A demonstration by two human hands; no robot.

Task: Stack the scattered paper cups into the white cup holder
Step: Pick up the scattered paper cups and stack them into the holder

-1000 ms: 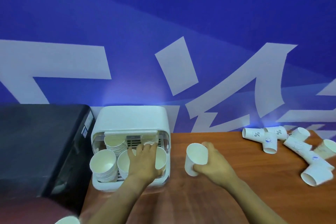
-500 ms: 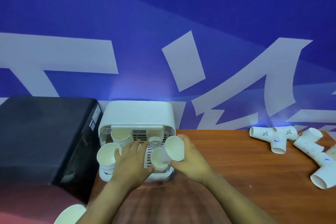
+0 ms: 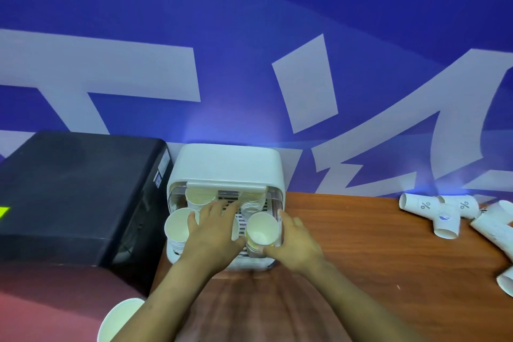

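The white cup holder (image 3: 226, 166) stands at the table's back left, its front open, with stacks of paper cups inside. My right hand (image 3: 295, 241) grips a paper cup (image 3: 262, 229), upright on the front right stack in the holder. My left hand (image 3: 213, 226) lies over the middle of the holder with fingers spread, between the front left stack (image 3: 177, 226) and the cup. Two more stacks (image 3: 200, 197) stand at the back. Several scattered cups (image 3: 444, 216) lie on their sides at the table's far right.
A black box (image 3: 80, 189) sits right against the holder's left side. The brown wooden table (image 3: 374, 258) runs to the right. A blue wall with white shapes rises behind. One loose cup (image 3: 119, 319) shows at the bottom left, off the table.
My right hand carried the cup from the table leftward and set it down onto the front right stack. My left hand stayed over the holder.
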